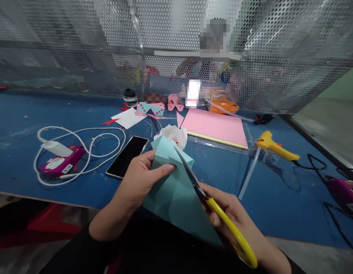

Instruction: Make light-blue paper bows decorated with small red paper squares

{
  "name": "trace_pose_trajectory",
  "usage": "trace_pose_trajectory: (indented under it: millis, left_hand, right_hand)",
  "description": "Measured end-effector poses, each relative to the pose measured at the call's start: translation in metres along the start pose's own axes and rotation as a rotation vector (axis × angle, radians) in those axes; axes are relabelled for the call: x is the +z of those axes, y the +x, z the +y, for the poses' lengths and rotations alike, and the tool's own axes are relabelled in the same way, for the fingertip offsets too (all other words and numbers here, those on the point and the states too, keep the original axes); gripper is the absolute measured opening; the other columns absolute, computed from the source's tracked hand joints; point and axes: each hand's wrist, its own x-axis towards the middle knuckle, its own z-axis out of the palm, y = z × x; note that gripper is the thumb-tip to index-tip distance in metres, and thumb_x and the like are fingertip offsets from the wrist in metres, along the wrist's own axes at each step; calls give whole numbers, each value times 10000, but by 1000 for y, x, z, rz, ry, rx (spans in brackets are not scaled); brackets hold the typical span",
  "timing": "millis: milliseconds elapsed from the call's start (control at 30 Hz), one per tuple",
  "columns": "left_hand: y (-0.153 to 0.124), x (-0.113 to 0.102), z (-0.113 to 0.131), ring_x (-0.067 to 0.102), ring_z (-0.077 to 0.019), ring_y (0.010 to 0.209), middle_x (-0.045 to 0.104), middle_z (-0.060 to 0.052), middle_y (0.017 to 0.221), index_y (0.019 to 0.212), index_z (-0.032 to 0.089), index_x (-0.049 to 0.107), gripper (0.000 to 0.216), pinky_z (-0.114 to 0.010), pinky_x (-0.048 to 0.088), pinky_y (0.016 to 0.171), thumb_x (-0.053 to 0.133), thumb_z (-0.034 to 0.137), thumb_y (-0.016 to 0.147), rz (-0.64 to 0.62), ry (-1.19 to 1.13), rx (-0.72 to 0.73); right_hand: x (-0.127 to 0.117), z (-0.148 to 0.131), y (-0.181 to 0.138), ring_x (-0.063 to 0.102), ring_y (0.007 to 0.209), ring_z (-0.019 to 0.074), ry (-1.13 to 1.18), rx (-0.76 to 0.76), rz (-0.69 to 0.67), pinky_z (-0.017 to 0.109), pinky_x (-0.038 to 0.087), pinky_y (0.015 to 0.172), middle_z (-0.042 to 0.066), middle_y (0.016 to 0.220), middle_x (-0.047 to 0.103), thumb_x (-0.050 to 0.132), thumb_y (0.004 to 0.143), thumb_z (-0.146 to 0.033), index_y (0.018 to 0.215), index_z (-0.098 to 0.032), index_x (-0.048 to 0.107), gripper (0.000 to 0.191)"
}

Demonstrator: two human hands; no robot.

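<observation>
My left hand [142,177] grips a light blue sheet of paper [173,198], its thumb pressed on top and its fingers underneath. The sheet's far end is folded over and stands up at an angle. My right hand [227,209] holds a pair of scissors with yellow handles [230,228], and its fingers also lie against the paper's right side. Across the right part of the sheet the metal blades lie with their tips pointing away from me, near the folded flap. Whether the blades are cutting into the paper I cannot tell.
On the blue table [87,198] lie a black phone [127,156], a white cable on a purple extension socket [63,161], pink paper sheets [214,127], a yellow glue gun [276,146], crumpled white paper [173,135] and cut paper glasses [151,109]. A perforated metal panel [79,49] stands behind.
</observation>
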Motion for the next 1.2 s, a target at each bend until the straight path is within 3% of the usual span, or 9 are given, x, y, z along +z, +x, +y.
trace_pose_trajectory:
  millis: [300, 567, 900, 1200]
  left_hand:
    - [2, 3, 1, 670, -159, 696, 782, -28, 879, 971, 215, 763, 302, -239, 539, 623, 846, 286, 690, 21, 7, -19]
    - [4, 3, -1, 669, -167, 691, 782, -32, 871, 954, 204, 760, 287, -255, 539, 628, 842, 289, 693, 32, 29, -24]
    - [3, 3, 0, 674, -150, 705, 785, -12, 866, 939, 221, 761, 260, -233, 539, 643, 853, 276, 702, 0, -5, -29]
    - [3, 4, 3, 671, -143, 682, 769, -13, 824, 945, 217, 769, 268, -232, 554, 637, 860, 310, 711, 12, -76, -19]
  right_hand:
    - [-4, 0, 8, 434, 753, 156, 82, 38, -29, 282, 443, 712, 1, 850, 547, 709, 785, -619, 1248, -302, 667, 563]
    - [-5, 3, 5, 407, 658, 137, 89, 64, -25, 283, 451, 647, -15, 748, 521, 710, 783, -618, 1252, -291, 668, 572]
    - [-6, -1, 5, 447, 693, 156, 8, 39, -11, 329, 472, 751, -12, 747, 524, 692, 801, -620, 1228, -262, 687, 557]
    - [-9, 2, 5, 487, 690, 138, -62, 10, 21, 266, 437, 644, -8, 779, 582, 696, 811, -601, 1221, -259, 697, 534]
